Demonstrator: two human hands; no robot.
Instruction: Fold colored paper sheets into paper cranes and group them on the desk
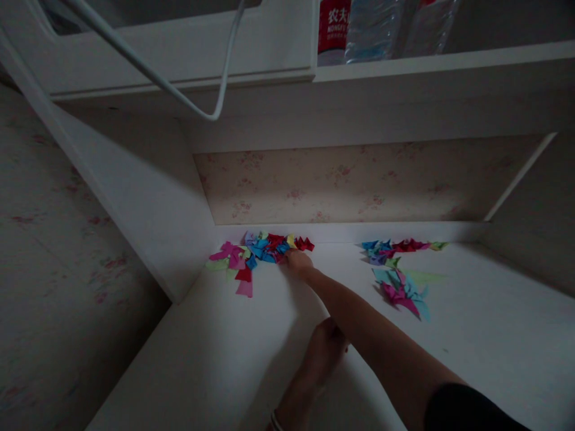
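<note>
My right hand (297, 263) reaches far across the white surface to the left heap of folded coloured paper pieces (258, 248). Its fingers are drawn together at the heap's right edge, against a dark red piece; the fingertips are partly hidden. The heap mixes blue, red, pink, purple, green and yellow paper, some of it shaped like paper cranes. Closer to me, my left hand (324, 348) is curled closed beside and partly behind my right forearm. Whatever it may hold is out of sight. A second group of folded paper pieces (399, 284) lies to the right, apart from both hands.
A white shelf (426, 66) overhangs the surface, carrying clear plastic bottles (372, 30) and a red-labelled one. A white cable (179, 96) hangs in a loop at upper left. A white side panel (148, 197) closes off the left, with floral wallpaper (296, 179) at the back.
</note>
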